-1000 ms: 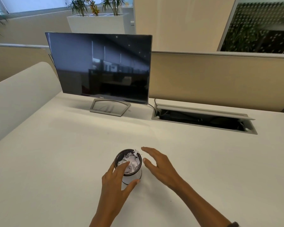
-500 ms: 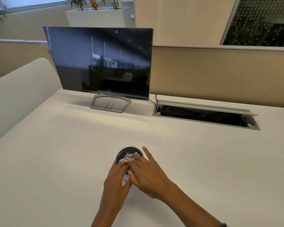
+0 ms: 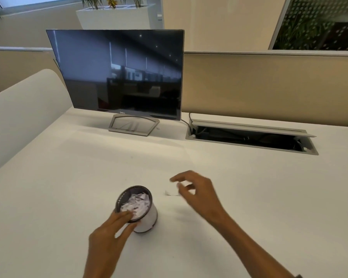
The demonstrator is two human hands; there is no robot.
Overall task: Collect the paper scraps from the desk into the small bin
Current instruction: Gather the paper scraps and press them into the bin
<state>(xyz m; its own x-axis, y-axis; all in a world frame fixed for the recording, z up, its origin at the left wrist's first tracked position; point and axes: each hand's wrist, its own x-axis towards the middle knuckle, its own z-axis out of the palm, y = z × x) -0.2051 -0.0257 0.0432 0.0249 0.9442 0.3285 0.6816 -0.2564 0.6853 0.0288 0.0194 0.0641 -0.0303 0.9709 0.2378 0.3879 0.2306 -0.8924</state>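
Desk (image 3: 58,187) first, white, with monitor (image 3: 117,73) at eleven o'clock reading "DELL". Small bin (image 3: 143,213) near six o'clock holds paper scraps (image 3: 137,203); my left hand (image 3: 109,237) touches its rim, fingers straight. My right hand (image 3: 197,193) hovers at its two o'clock, fingers loosely apart above a blurred white scrap (image 3: 171,192).

From my remote seat I see a plain white desk (image 3: 68,187). At six o'clock stands the small round bin (image 3: 147,221), white on its outer wall with a dark perforated mesh rim, filled with white and pale lilac crumpled paper scraps (image 3: 138,203). Toward four o'clock of it lies a white scrap (image 3: 172,191). At eleven o'clock the flat monitor (image 3: 119,73) shows a black screen on a silver-grey stand. At two o'clock, a grey-framed cable tray (image 3: 251,137) with a black interior, backed by a beige partition (image 3: 269,87).
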